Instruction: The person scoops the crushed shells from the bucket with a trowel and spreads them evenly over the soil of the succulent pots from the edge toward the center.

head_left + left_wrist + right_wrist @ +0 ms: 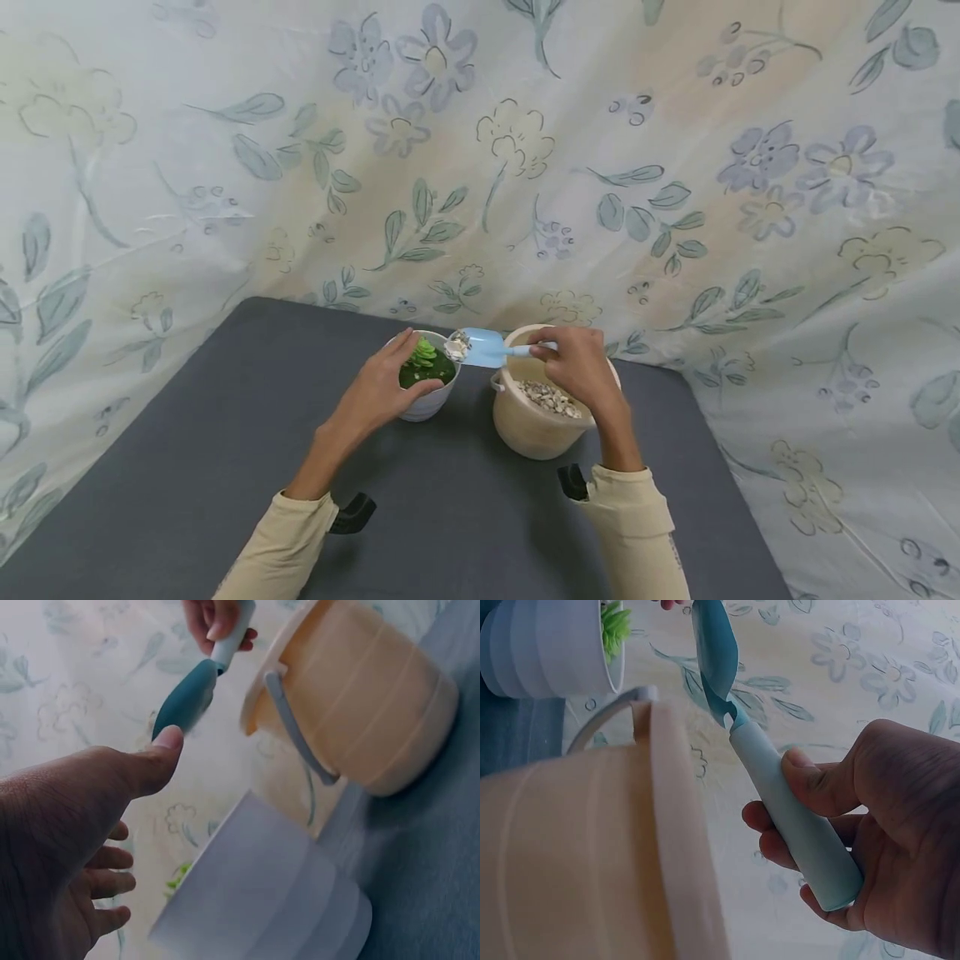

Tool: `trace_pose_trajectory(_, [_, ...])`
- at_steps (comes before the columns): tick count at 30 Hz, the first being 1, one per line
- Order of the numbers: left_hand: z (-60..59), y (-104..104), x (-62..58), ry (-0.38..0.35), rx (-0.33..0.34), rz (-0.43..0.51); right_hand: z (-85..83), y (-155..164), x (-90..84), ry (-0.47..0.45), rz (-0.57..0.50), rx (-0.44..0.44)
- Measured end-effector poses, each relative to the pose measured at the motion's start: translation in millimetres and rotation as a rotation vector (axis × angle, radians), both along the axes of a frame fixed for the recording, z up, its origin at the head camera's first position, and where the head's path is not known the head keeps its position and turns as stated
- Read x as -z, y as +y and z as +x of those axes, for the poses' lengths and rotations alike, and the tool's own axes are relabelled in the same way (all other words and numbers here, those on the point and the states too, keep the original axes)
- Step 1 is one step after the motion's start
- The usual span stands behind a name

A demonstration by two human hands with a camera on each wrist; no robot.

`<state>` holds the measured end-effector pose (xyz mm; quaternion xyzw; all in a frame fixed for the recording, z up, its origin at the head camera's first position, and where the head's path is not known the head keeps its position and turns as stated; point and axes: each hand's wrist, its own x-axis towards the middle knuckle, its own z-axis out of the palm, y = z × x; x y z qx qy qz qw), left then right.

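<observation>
A small blue trowel (486,347) carries a heap of pale pebbles (457,344) on its blade, held level with the blade tip over the right rim of a white pot (429,402). The pot holds a green succulent (422,353) in dark soil and stands on the grey surface (225,450), toward its far edge.

The right hand (577,367) grips the trowel's handle; in the right wrist view the thumb presses on top and the fingers curl under the handle. This hand hovers above a cream bucket (528,425) partly filled with the same pebbles, which stands just right of the pot with a narrow gap between them. The right forearm, in a beige sleeve (637,525), reaches straight forward from the near edge.

The left hand (382,383) cups the pot's left side, its thumb lying over the near rim and its fingers spread loosely around the wall and far rim. The left forearm comes in at a slant from the lower left.

The pot and the bucket sit near the back of the surface, close to a draped floral cloth (675,167) that rises behind and falls away to both sides. A broad stretch of grey surface lies open to the left and in front of the pot. To the right of the bucket a narrower strip remains before the edge.
</observation>
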<state>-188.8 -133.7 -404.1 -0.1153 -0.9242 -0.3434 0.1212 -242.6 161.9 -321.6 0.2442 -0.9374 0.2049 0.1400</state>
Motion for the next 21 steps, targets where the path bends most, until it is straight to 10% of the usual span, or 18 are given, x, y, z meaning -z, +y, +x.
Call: trace_pose_trajectory(21, [-14.0, -25.0, 25.0, -0.235, -0.101, 0.030, -11.0, -64.2, 13.0, -0.015, 0.069, -0.078])
